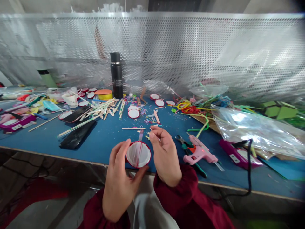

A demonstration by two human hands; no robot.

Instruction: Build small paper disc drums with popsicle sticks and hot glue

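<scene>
My left hand (120, 176) grips a round white disc with a red rim (133, 155) by its edge, near the front of the table. A thin red line runs across the disc's face, and a translucent strip (140, 136) shows at its far edge. Just right of the disc, my right hand (164, 154) is closed in a pinch; whatever its fingertips hold is too small to make out. A thin pale stick (133, 128) lies beyond the disc. Right of my right hand rest a pink glue gun (201, 152) and pliers (182, 141).
Similar white discs (133, 113) lie farther back, among small coloured bits. Wooden sticks (108, 108) and a black phone (77, 135) are at left. A black bottle (116, 76) stands by the perforated metal screen (166, 47). Plastic bags (259, 127) and a purple device (240, 154) sit right.
</scene>
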